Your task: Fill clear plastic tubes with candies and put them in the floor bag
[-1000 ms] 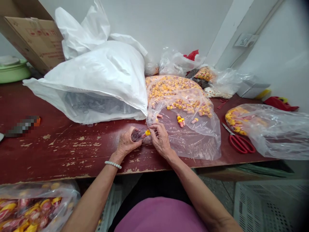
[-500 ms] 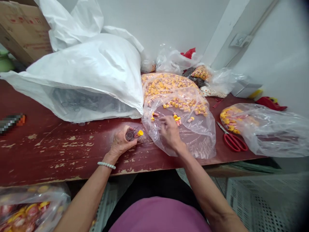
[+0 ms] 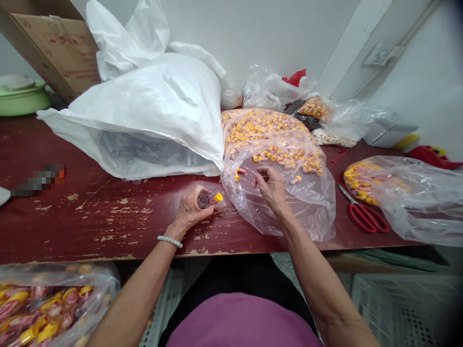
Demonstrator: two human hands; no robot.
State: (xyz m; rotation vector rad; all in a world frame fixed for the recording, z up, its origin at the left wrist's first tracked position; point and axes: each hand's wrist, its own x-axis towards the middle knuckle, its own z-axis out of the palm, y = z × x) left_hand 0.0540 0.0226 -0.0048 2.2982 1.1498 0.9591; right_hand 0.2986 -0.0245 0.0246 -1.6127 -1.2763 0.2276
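Observation:
My left hand (image 3: 191,208), with a beaded bracelet at the wrist, is closed around clear plastic tubes (image 3: 203,200) just above the red tabletop. A small yellow-capped piece (image 3: 218,197) shows at the right end of one. Over the flat, open part of a clear plastic bag (image 3: 289,212) is my right hand (image 3: 272,189), its fingers curled together; what they hold, if anything, is not clear. Loose yellow-capped pieces (image 3: 237,177) lie in the bag left of it, and a heap of them (image 3: 267,127) fills the bag's far end.
A white sack (image 3: 159,91) of clear tubes lies open at left. Red-handled scissors (image 3: 369,219) and another clear bag (image 3: 412,202) are at right. Below the table's front left edge is a bag of filled yellow-capped containers (image 3: 47,308). A cardboard box (image 3: 58,53) stands behind.
The view has turned left, so everything sits further right. My right hand has moved over the two pieces that lay beside it, hiding them. My left hand keeps its hold on the tubes.

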